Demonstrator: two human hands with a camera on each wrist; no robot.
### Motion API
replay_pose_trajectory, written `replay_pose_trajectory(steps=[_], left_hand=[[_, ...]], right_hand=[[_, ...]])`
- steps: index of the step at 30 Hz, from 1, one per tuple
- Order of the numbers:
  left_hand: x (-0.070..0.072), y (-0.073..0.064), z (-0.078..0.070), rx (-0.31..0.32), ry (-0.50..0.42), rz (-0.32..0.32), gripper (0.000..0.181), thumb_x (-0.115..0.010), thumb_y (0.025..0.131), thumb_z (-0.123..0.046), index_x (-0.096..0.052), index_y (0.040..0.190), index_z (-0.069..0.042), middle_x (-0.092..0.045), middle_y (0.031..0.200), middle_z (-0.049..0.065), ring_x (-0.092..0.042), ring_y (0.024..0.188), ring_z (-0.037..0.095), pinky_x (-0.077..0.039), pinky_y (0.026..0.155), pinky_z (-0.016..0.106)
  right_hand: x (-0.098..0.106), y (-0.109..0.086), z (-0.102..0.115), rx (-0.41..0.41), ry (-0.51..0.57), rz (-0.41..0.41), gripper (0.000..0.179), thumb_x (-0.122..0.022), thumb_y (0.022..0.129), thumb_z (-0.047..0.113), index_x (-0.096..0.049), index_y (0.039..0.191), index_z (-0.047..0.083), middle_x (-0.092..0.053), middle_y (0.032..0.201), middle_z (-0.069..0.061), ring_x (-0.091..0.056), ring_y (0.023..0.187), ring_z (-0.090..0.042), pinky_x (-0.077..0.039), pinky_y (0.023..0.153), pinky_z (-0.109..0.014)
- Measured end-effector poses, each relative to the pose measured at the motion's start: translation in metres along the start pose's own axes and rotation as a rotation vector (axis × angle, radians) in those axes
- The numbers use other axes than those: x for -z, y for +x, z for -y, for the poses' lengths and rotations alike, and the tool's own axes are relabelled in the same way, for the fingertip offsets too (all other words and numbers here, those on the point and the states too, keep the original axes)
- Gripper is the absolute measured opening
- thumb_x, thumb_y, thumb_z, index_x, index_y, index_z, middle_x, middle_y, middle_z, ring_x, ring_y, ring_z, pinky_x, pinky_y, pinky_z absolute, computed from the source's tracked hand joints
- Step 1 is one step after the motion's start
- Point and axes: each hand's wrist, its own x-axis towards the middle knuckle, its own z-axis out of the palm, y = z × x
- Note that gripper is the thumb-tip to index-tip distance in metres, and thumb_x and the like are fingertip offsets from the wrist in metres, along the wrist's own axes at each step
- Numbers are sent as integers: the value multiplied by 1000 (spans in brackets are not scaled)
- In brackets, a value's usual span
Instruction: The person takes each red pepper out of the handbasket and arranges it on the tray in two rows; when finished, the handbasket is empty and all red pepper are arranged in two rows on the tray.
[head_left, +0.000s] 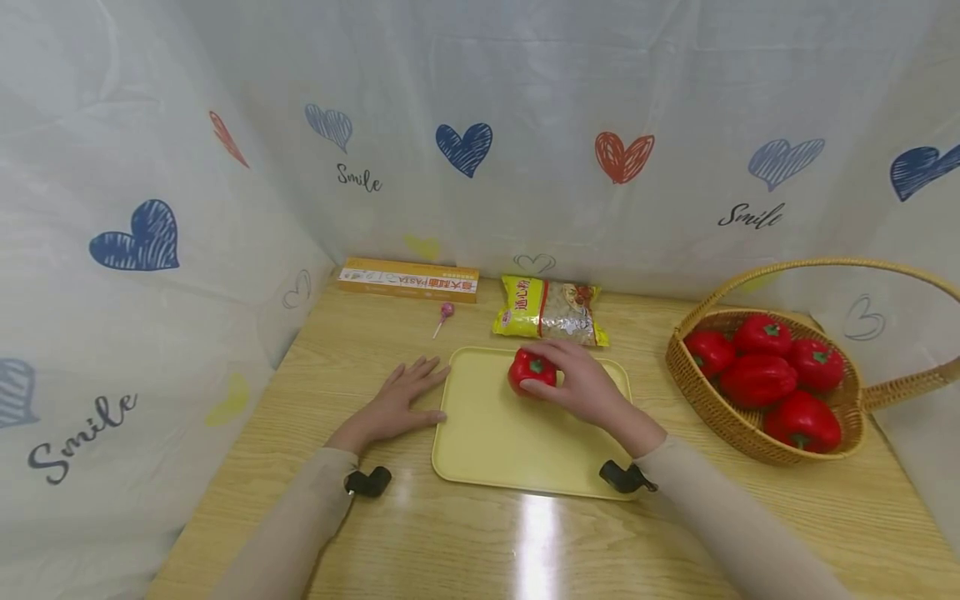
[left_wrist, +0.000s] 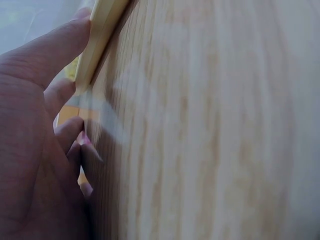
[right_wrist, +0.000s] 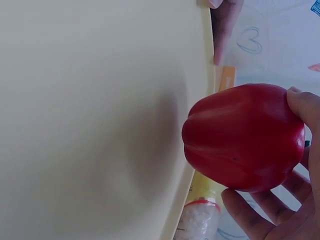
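Right hand (head_left: 577, 382): fingers curled round red pepper (head_left: 529, 375), above tray (head_left: 510, 446). Left hand (head_left: 397, 404): fingers spread, empty, at tray's left edge.

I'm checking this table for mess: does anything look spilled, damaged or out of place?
Nothing looks spilled or damaged. The pink round-headed lollipop seems slightly stray: a lone sweet lying loose near the long orange pasta box.

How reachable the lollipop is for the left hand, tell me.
Likely yes: the left hand touches the yellow tray but holds nothing, and no object appears to stand between it and the lollipop.
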Motion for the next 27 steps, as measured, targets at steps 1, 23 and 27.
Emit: replay_pose_trajectory(steps=[1, 23, 27], left_hand=[[0, 0, 0, 0, 1, 1, 80, -69, 95, -46, -34, 160, -15, -19, 169, 11, -7, 156, 32, 4, 124, 54], [0, 1, 1, 12, 5, -3, 79, -69, 95, -48, -35, 160, -18, -20, 169, 10, -8, 156, 33, 4, 124, 54], [-1, 1, 2, 7, 5, -7, 79, -69, 95, -49, -36, 160, -19, -21, 169, 10, -8, 156, 33, 4, 124, 54]], right_hand=[[-1, 2, 1, 1, 0, 0, 56, -78, 90, 43, -64, 139, 19, -60, 138, -9, -55, 125, -32, -57, 91, -48], [-29, 41, 20, 78, 4, 33, 58, -75, 91, 47, -63, 140, 19, -59, 141, -9, -55, 128, -32, -55, 95, -50], [-34, 48, 24, 94, 6, 31, 57, -75, 91, 46, -63, 139, 18, -60, 140, -8, -55, 127, -30, -56, 95, -48]])
